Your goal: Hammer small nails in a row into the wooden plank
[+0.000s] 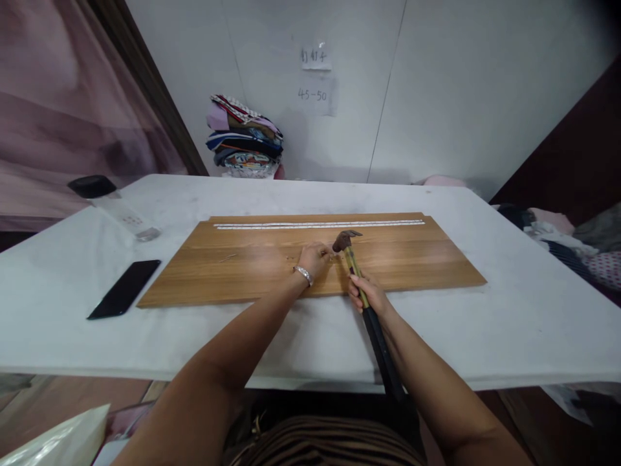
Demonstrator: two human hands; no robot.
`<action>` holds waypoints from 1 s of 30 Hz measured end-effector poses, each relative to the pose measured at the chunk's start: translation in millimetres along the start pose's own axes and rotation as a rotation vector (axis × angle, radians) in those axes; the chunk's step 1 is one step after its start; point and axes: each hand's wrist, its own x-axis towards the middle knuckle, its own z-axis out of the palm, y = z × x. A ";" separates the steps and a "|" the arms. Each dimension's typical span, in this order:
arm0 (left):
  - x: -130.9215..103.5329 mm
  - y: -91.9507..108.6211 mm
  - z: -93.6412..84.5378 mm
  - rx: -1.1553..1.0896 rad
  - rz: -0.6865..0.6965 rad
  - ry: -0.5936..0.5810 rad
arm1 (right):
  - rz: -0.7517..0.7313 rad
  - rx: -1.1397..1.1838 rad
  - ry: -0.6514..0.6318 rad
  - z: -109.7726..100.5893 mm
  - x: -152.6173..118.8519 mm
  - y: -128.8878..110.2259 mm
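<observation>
Over the middle of a brown wooden board (252, 272), my left hand (314, 257) has its fingers pinched together close to the surface. Whatever is between the fingertips is too small to make out. A few tiny thin pieces lie beside the fingertips. My right hand (369, 294) is wrapped around a claw hammer (358, 277), gripping partway up its yellow and black handle. The rusty hammer head is raised just right of my left fingertips, its claw pointing right. The handle's black end slants down toward my body.
Two thin white strips (315, 225) run along the board's far edge. A black flat phone-like object (125, 289) and a clear bottle with a black lid (119, 210) lie left on the white table (524, 323). Folded cloths (247, 139) are stacked by the wall behind.
</observation>
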 end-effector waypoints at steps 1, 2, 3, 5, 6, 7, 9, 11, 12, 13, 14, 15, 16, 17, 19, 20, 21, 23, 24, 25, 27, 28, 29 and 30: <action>-0.2 0.0 0.3 0.002 -0.005 -0.005 | -0.004 0.005 -0.002 0.1 -0.7 -0.1; -0.5 0.5 0.3 0.012 -0.007 -0.012 | -0.006 0.008 -0.006 0.2 -1.3 -0.4; -0.7 1.4 0.0 0.028 -0.006 -0.024 | -0.006 0.009 -0.010 0.3 -1.9 -0.7; -0.8 4.3 -1.2 0.067 -0.002 -0.045 | -0.004 0.004 -0.015 0.5 -2.5 -1.2; -0.7 6.0 -2.0 0.085 0.004 -0.052 | -0.004 0.000 -0.013 0.5 -2.6 -1.3; -0.5 7.7 -2.6 0.101 0.010 -0.057 | -0.004 -0.003 -0.012 0.5 -2.5 -1.3; -0.2 10.8 -3.7 0.135 0.022 -0.065 | -0.002 -0.001 -0.013 0.5 -2.1 -0.6; -0.8 13.3 -4.1 0.175 0.025 -0.077 | 0.002 0.006 -0.017 0.6 -1.5 1.0; -1.5 14.3 -4.2 0.194 0.024 -0.082 | 0.002 0.008 -0.018 0.8 -1.1 2.0; -2.5 15.3 -4.5 0.208 0.023 -0.089 | 0.001 0.008 -0.018 1.1 -0.6 3.0; -3.8 16.0 -5.0 0.216 0.025 -0.097 | -0.002 0.007 -0.017 1.4 -0.2 3.8; -5.2 16.4 -6.0 0.220 0.029 -0.105 | -0.003 0.005 -0.018 1.8 0.0 4.4; -6.7 16.2 -7.9 0.220 0.034 -0.109 | -0.001 0.003 -0.020 2.2 -0.1 4.5; -8.0 15.1 -10.9 0.219 0.039 -0.104 | 0.002 0.004 -0.022 2.8 -0.6 4.1; -9.3 9.8 -21.0 0.210 0.034 -0.061 | 0.008 0.014 -0.029 3.9 -3.1 1.9; -9.1 5.2 -28.1 0.209 0.022 -0.026 | 0.008 0.021 -0.033 4.6 -4.9 0.3; -8.3 -0.6 -36.1 0.209 0.002 0.007 | 0.006 0.030 -0.037 5.2 -6.9 -1.5; -5.1 -15.2 -53.3 0.231 -0.065 0.080 | 0.005 0.044 -0.047 6.2 -10.8 -4.4; -3.3 -23.1 -61.2 0.259 -0.105 0.100 | 0.006 0.048 -0.052 6.5 -12.3 -5.3; -1.8 -30.8 -67.7 0.295 -0.146 0.101 | 0.007 0.049 -0.056 6.7 -13.4 -5.6; -0.4 -43.9 -75.6 0.389 -0.246 0.097 | 0.014 0.045 -0.062 6.5 -13.8 -4.6; -0.8 -48.6 -76.9 0.433 -0.284 0.088 | 0.018 0.040 -0.062 6.3 -13.2 -3.4; -1.8 -51.8 -76.8 0.465 -0.309 0.080 | 0.022 0.034 -0.060 6.0 -12.2 -1.8; -3.2 -53.8 -75.7 0.488 -0.321 0.074 | 0.024 0.027 -0.057 5.7 -11.0 -0.1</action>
